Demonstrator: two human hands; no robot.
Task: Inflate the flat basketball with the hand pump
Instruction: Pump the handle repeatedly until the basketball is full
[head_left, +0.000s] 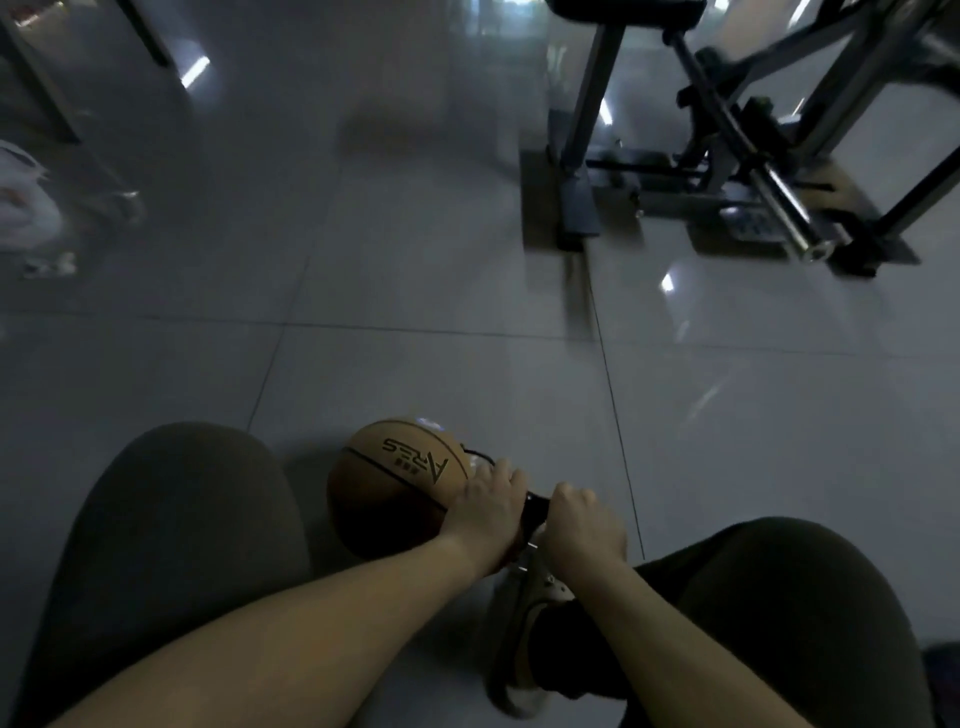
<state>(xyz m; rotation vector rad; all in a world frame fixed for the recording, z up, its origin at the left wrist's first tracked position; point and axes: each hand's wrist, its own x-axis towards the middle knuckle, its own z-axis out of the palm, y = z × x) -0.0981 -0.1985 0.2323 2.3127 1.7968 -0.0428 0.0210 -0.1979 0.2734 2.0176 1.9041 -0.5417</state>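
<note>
**hoops_newbie:** Why does the person have both hands bunched up so tight on that thing?

**pumpguy:** Start at the grip. The right hand (584, 522) is fisted round the near end of the hand pump (535, 512), and only a short black bit of the pump shows between the fists. The left hand (488, 501) is curled round the far end, jammed right against the basketball (400, 483). My guess is that the left hand braces the barrel so the needle doesn't wobble in the valve while the right does the stroking. The valve itself is hidden, so can't confirm.

**hoops_newbie:** And the ball on the ground?

**pumpguy:** It's at lower centre of the frame, sitting on the tiled floor (467, 364) between the person's knees, with a shoe (522, 623) just below the hands. It probably sits low there so it can't roll. It already looks fairly round, but it's too dim to tell how firm. The weight machine (727, 156) at upper right is well apart and not involved.
</note>
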